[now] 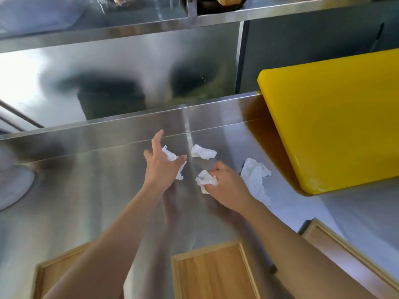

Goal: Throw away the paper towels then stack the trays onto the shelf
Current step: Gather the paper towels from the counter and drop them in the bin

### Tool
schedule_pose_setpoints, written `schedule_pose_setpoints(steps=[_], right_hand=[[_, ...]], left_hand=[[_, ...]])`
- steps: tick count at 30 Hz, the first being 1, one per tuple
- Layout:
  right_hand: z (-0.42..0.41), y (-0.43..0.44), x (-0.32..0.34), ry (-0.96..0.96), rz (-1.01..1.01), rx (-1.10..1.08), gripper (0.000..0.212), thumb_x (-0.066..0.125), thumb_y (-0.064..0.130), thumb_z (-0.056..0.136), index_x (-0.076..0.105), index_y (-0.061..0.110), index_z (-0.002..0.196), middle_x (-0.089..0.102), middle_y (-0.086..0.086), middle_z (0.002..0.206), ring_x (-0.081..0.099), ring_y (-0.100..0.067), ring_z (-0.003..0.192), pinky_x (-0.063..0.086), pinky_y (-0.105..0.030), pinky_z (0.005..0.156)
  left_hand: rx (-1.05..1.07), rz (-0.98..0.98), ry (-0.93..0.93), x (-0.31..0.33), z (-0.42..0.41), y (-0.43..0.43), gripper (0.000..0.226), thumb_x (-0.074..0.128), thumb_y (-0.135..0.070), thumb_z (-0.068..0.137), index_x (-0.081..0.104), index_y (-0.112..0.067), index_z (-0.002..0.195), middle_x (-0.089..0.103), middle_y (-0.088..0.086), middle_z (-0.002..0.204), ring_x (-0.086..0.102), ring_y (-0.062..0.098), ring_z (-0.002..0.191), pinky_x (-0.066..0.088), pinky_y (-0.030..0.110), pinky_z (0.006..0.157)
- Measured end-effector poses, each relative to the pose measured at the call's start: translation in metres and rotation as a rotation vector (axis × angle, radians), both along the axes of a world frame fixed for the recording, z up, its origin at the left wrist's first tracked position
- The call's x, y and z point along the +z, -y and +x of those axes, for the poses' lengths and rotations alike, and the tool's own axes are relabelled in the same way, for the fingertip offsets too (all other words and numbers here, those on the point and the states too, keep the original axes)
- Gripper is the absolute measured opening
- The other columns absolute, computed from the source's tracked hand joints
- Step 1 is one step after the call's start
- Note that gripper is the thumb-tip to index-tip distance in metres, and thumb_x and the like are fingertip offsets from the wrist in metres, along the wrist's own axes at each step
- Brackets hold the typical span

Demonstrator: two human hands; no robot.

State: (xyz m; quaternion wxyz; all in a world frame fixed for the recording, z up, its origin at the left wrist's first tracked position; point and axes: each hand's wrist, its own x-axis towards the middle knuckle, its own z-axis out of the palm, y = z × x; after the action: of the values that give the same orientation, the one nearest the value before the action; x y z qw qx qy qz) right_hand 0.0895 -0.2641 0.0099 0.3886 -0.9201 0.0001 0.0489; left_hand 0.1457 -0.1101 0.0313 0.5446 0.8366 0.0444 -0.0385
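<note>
Several crumpled white paper towels lie on the steel counter [108, 201]. My right hand [228, 186] is closed around one crumpled towel [206, 180]. My left hand [160, 167] has its fingers spread over another towel [172, 157], touching it but not gripping. A third towel [203, 152] lies loose behind the hands, and a larger one [255, 175] lies to the right of my right hand. Three wooden trays rest at the counter's near edge: left [49, 275], middle [213, 275] and right [336, 251], each partly hidden by my arms.
A thick yellow cutting board [336, 126] lies at the right, close to the larger towel. A white round object [13, 186] sits at the left edge. A steel shelf [151, 29] runs above the backsplash, with items on it.
</note>
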Motion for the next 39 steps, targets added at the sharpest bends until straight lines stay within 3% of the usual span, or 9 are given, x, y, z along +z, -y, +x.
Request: schedule_pose_setpoints(steps=[2, 5, 14, 17, 21, 23, 27, 32, 39], right_hand=[[-0.006, 0.012, -0.002, 0.055, 0.024, -0.008, 0.013, 0.055, 0.017, 0.086, 0.061, 0.006, 0.086, 0.046, 0.007, 0.094, 0.049, -0.018, 0.077, 0.036, -0.019, 0.063], [-0.013, 0.031, -0.003, 0.089, 0.037, -0.093, 0.017, 0.055, 0.011, 0.083, 0.061, 0.002, 0.097, 0.044, 0.008, 0.103, 0.054, -0.019, 0.085, 0.044, -0.025, 0.073], [-0.026, 0.075, -0.003, 0.174, 0.156, -0.402, 0.011, 0.053, 0.008, 0.089, 0.049, 0.018, 0.089, 0.053, 0.001, 0.087, 0.052, -0.013, 0.078, 0.044, -0.014, 0.064], [-0.026, 0.077, 0.002, 0.178, 0.131, -0.426, 0.01, 0.051, 0.007, 0.09, 0.057, 0.014, 0.093, 0.055, 0.0, 0.085, 0.054, -0.017, 0.078, 0.049, -0.027, 0.069], [-0.023, 0.077, 0.001, 0.202, 0.207, -0.509, 0.008, 0.047, 0.012, 0.093, 0.051, 0.018, 0.09, 0.056, -0.001, 0.087, 0.054, -0.02, 0.081, 0.041, -0.017, 0.058], [-0.02, 0.077, 0.0, 0.182, 0.129, -0.54, 0.007, 0.048, 0.02, 0.092, 0.054, 0.015, 0.093, 0.056, 0.0, 0.085, 0.055, -0.022, 0.08, 0.039, -0.022, 0.06], [-0.014, 0.079, -0.003, 0.115, -0.264, -0.562, 0.046, 0.045, 0.055, 0.086, 0.052, 0.017, 0.111, 0.063, 0.0, 0.097, 0.059, -0.022, 0.089, 0.036, -0.026, 0.069], [-0.009, 0.078, -0.017, -0.119, -0.528, -0.438, 0.08, 0.042, 0.074, 0.075, 0.029, 0.022, 0.134, 0.058, -0.004, 0.126, 0.058, -0.027, 0.112, 0.048, -0.035, 0.082], [-0.012, 0.071, -0.018, -0.116, -0.572, -0.308, 0.051, 0.041, 0.054, 0.088, 0.039, 0.02, 0.125, 0.062, -0.006, 0.119, 0.062, -0.024, 0.104, 0.05, -0.032, 0.082]], left_hand=[[-0.065, 0.152, 0.011, 0.0, 0.01, 0.014, 0.085, 0.068, -0.027, 0.079, 0.013, -0.046, 0.14, 0.039, 0.012, 0.121, 0.041, 0.008, 0.091, 0.053, 0.029, 0.066], [-0.161, 0.362, 0.038, 0.002, 0.022, 0.034, 0.088, 0.069, -0.031, 0.077, 0.011, -0.044, 0.142, 0.039, 0.016, 0.129, 0.052, 0.024, 0.102, 0.049, 0.041, 0.088], [-0.519, 0.629, -0.013, -0.033, 0.035, 0.052, 0.087, 0.061, -0.036, 0.083, -0.001, -0.048, 0.143, 0.029, -0.002, 0.149, 0.048, 0.033, 0.124, 0.041, 0.053, 0.101], [-0.541, 0.668, 0.011, -0.039, 0.032, 0.047, 0.067, 0.052, -0.026, 0.087, 0.017, -0.048, 0.14, 0.043, -0.005, 0.136, 0.052, 0.025, 0.119, 0.042, 0.041, 0.098], [-0.475, 0.786, 0.01, -0.032, 0.021, 0.048, 0.024, 0.048, -0.017, 0.084, 0.057, -0.024, 0.105, 0.049, 0.005, 0.113, 0.061, 0.03, 0.094, 0.047, 0.036, 0.085], [-0.457, 0.784, 0.006, -0.032, 0.018, 0.044, 0.013, 0.047, -0.015, 0.085, 0.057, -0.015, 0.093, 0.047, 0.006, 0.105, 0.062, 0.034, 0.09, 0.047, 0.036, 0.08], [-0.367, 0.64, 0.015, -0.038, 0.016, 0.033, 0.019, 0.048, -0.022, 0.089, 0.045, -0.018, 0.07, 0.044, 0.003, 0.09, 0.059, 0.032, 0.082, 0.04, 0.031, 0.072], [-0.289, 0.547, 0.014, -0.045, 0.003, 0.021, 0.026, 0.053, -0.028, 0.09, 0.045, -0.013, 0.071, 0.049, 0.006, 0.092, 0.054, 0.026, 0.079, 0.042, 0.033, 0.074], [-0.281, 0.553, 0.019, -0.045, -0.015, 0.022, 0.033, 0.051, -0.029, 0.091, 0.037, -0.02, 0.062, 0.049, 0.001, 0.094, 0.055, 0.025, 0.084, 0.041, 0.03, 0.076]])
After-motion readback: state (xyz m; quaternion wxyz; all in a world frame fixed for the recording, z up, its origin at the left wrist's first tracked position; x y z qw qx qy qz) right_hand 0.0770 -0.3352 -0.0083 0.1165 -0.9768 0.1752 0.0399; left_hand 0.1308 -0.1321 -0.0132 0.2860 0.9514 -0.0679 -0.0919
